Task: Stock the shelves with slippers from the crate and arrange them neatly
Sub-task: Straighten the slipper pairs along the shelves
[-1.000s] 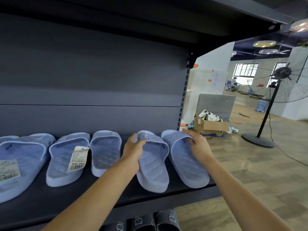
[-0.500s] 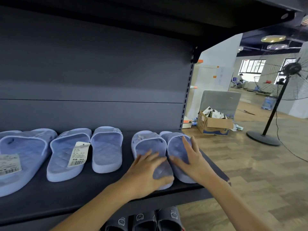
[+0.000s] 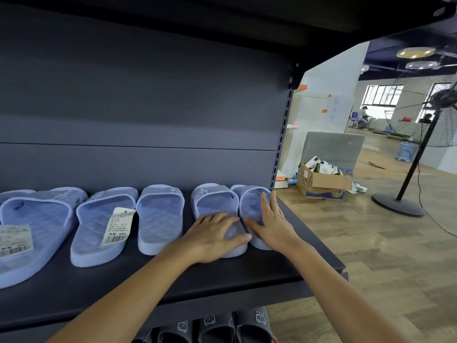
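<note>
Several light blue slippers stand in a row on the dark shelf (image 3: 222, 276). The two rightmost ones lie side by side at the shelf's right end. My left hand (image 3: 212, 233) lies flat with straight fingers on the heel of the left slipper of this pair (image 3: 212, 201). My right hand (image 3: 272, 224) rests flat on the right slipper (image 3: 249, 201), its fingertips near the shelf upright. Further left stand a single slipper (image 3: 160, 216), a tagged slipper (image 3: 99, 226) and a larger tagged slipper (image 3: 37, 226). No crate is in view.
Dark slippers (image 3: 210, 328) sit on the shelf below. An upper shelf (image 3: 272, 16) hangs overhead. On the wooden floor to the right are a cardboard box (image 3: 321, 181), a grey panel (image 3: 333, 149) and a standing fan (image 3: 405, 184).
My hands let go of the straps of the two rightmost slippers and moved back onto their heels, now flat. The pair went from splayed and overhanging to side by side, further back on the shelf.
</note>
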Action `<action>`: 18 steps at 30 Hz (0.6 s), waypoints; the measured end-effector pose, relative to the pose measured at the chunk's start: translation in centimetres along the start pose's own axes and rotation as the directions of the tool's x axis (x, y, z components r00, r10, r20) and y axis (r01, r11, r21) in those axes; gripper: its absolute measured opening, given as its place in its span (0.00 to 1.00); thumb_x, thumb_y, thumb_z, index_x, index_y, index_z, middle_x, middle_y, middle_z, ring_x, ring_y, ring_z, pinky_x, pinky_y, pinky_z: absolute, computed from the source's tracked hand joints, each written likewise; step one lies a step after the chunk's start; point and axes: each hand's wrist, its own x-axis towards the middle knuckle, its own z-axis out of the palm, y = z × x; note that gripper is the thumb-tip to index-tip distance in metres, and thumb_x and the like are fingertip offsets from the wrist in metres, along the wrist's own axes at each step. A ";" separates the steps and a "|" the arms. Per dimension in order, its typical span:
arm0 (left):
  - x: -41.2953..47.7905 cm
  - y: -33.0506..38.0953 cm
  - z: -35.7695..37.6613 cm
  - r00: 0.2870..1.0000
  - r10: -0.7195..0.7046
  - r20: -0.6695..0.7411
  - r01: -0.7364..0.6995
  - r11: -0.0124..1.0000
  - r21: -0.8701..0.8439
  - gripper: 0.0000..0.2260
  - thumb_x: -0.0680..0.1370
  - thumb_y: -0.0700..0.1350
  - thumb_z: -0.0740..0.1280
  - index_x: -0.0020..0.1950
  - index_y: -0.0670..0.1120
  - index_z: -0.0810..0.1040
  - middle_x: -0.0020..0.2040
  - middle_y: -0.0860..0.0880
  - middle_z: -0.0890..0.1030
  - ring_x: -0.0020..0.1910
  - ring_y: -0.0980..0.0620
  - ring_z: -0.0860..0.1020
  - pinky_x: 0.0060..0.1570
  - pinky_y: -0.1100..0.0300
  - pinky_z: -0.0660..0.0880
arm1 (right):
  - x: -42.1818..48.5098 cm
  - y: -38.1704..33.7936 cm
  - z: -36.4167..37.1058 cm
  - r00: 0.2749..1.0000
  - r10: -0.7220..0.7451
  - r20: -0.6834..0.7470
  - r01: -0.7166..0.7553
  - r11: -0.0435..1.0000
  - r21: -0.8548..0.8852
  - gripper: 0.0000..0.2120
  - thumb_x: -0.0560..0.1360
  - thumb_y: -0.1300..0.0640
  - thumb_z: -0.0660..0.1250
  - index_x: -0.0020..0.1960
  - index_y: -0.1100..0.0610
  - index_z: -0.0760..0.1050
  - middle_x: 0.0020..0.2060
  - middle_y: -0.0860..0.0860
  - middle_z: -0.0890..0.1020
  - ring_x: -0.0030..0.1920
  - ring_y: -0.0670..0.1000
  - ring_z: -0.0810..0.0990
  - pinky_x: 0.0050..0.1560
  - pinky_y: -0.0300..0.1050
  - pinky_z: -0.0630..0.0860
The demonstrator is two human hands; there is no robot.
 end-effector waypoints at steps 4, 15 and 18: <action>0.4 0.0 -0.2 0.999 0.006 -0.031 -0.006 1.000 -0.005 0.21 0.81 0.57 0.54 0.72 0.52 0.60 0.73 0.53 0.62 0.71 0.52 0.59 0.68 0.59 0.52 | 1.1 -0.1 0.3 1.000 0.026 0.004 -0.026 1.000 -0.007 0.40 0.77 0.44 0.60 0.76 0.54 0.38 0.75 0.55 0.37 0.76 0.57 0.46 0.69 0.53 0.59; 1.5 -1.4 0.4 0.998 0.015 0.059 -0.019 0.997 0.077 0.26 0.82 0.56 0.49 0.77 0.48 0.50 0.78 0.53 0.49 0.76 0.56 0.46 0.73 0.57 0.43 | 2.0 -0.1 0.5 1.000 0.031 0.003 -0.032 0.999 0.029 0.42 0.76 0.44 0.63 0.76 0.53 0.38 0.75 0.55 0.38 0.75 0.61 0.50 0.68 0.54 0.60; 1.7 -1.5 0.4 0.998 0.024 0.058 -0.028 0.997 0.078 0.26 0.82 0.56 0.49 0.77 0.48 0.51 0.78 0.52 0.50 0.76 0.55 0.47 0.73 0.57 0.43 | 2.0 0.1 0.5 0.999 0.040 -0.010 -0.040 0.998 0.048 0.43 0.75 0.45 0.64 0.76 0.54 0.39 0.75 0.56 0.39 0.74 0.63 0.52 0.68 0.54 0.60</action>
